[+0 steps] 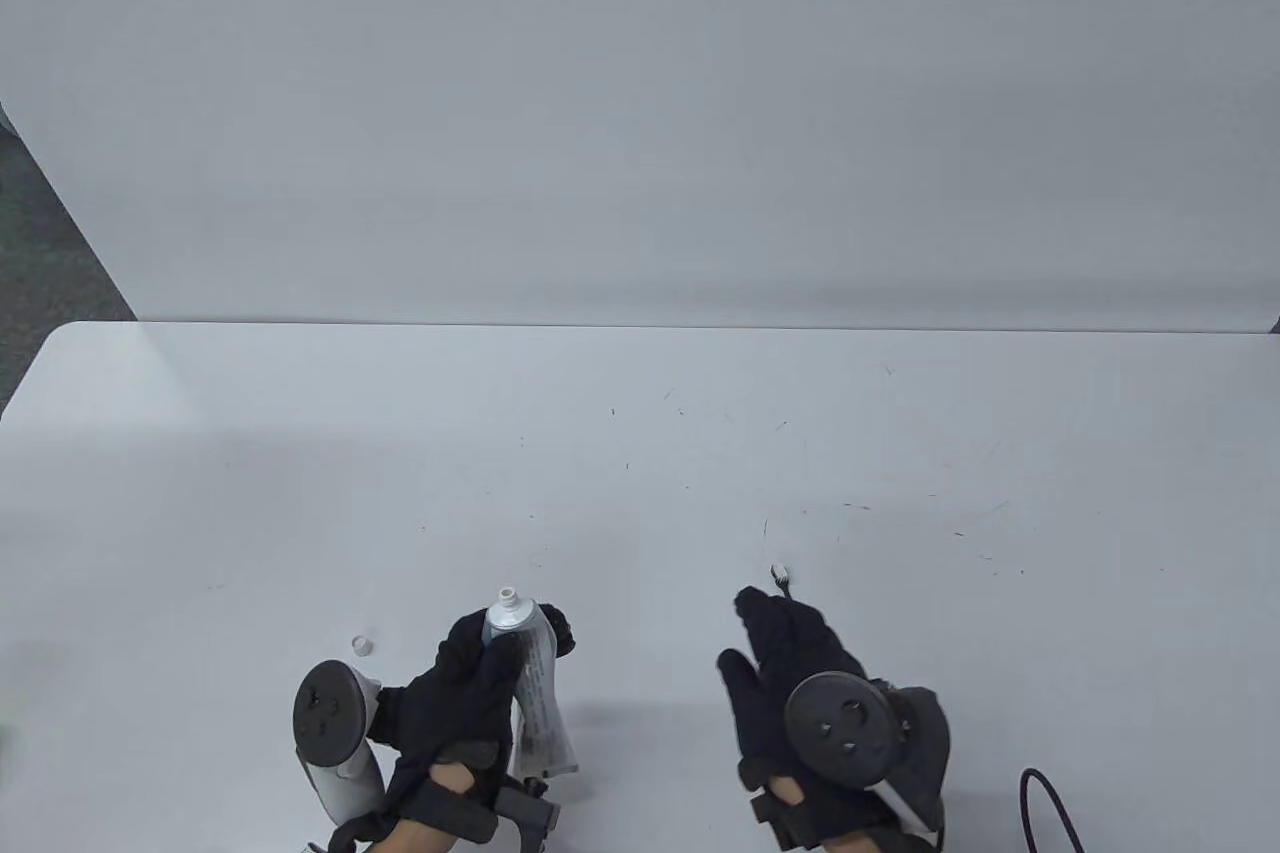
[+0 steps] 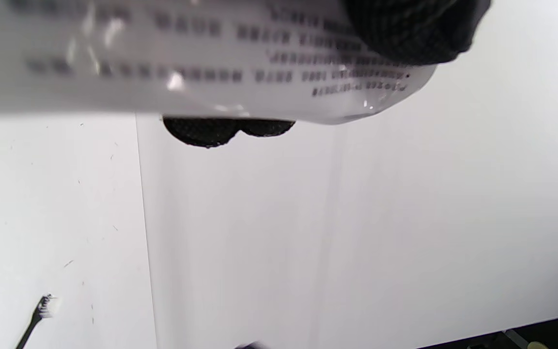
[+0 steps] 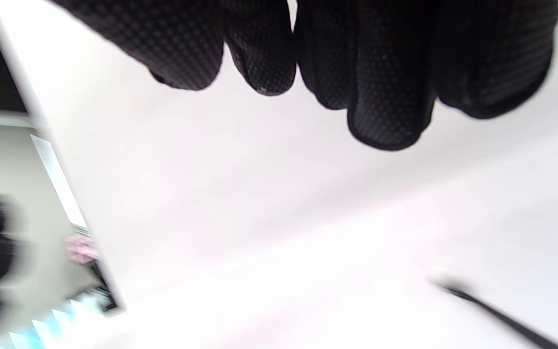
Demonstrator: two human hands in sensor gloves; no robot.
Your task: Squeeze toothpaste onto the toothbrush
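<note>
My left hand (image 1: 480, 683) grips a white toothpaste tube (image 1: 535, 683) around its upper body, with the open nozzle (image 1: 508, 596) pointing away from me. In the left wrist view the tube (image 2: 187, 58) fills the top edge. Its small white cap (image 1: 362, 643) lies on the table just left of that hand. A black toothbrush with white bristles (image 1: 780, 577) lies on the table, mostly hidden under my right hand (image 1: 745, 638). In the right wrist view the fingers (image 3: 380, 97) hang spread above the table, apart from the brush handle (image 3: 497, 312). The brush also shows in the left wrist view (image 2: 41, 310).
The white table (image 1: 640, 453) ends at a white wall behind. A black cable (image 1: 1050, 803) loops at the table's front right corner. Dark floor shows past the table's left edge.
</note>
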